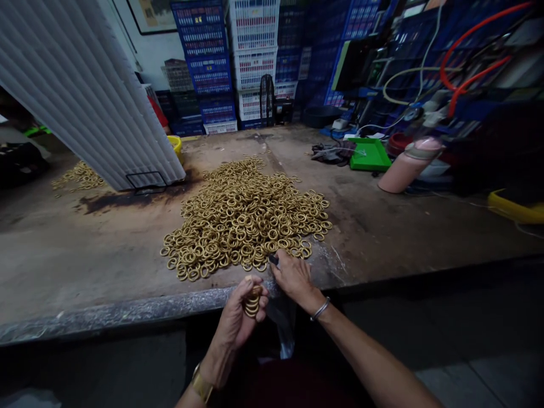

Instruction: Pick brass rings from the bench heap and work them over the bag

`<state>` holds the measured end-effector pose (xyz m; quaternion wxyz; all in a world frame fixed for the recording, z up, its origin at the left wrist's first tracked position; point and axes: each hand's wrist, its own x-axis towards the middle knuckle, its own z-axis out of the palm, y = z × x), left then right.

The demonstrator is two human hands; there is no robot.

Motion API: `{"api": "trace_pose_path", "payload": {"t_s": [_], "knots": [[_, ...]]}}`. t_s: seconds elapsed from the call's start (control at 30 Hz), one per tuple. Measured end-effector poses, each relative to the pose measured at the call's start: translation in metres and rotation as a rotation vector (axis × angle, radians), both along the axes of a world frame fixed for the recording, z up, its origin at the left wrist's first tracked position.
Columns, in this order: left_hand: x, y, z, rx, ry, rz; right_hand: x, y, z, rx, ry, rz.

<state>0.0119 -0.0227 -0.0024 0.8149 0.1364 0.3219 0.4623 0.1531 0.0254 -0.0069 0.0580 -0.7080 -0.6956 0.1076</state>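
Observation:
A broad heap of gold-coloured metal rings (246, 215) lies on the worktable (106, 243). Just off the table's front edge, my left hand (233, 314) is closed around several rings (252, 304), stacked between thumb and fingers. My right hand (293, 277) rests at the near edge of the heap, its fingers closed on a small black object (273, 259). Most of that object is hidden by the fingers, so its kind cannot be made out. Below the hands, clear plastic (284, 323) hangs from the table edge.
Corrugated white panels (127, 113) stand upright at left against a black wire holder (147, 181), with more rings (79, 177) behind. On the right are a green tray (369, 154), a pink bottle (410, 165) and a yellow tray (514, 208). Stacked crates (255, 68) line the back.

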Motion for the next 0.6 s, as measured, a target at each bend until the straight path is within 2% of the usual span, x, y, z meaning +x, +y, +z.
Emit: {"api": "trace_pose_path", "payload": {"t_s": [0.13,0.23,0.33,0.47,0.6], "knots": [[-0.001,0.004,-0.002,-0.048,-0.081,0.01,0.001,0.002,-0.001,0.006,0.036,-0.004],[0.001,0.007,-0.003,-0.052,-0.03,0.065,0.003,0.003,-0.005,0.045,0.065,-0.001],[0.005,0.009,-0.002,0.026,0.123,0.106,0.006,0.0,-0.007,0.088,0.111,0.034],[0.009,0.009,-0.002,0.192,0.447,0.145,0.009,-0.008,-0.004,0.151,0.213,0.13],[0.01,0.01,-0.005,0.299,0.685,0.08,0.006,-0.017,0.001,0.199,0.374,0.282]]}}
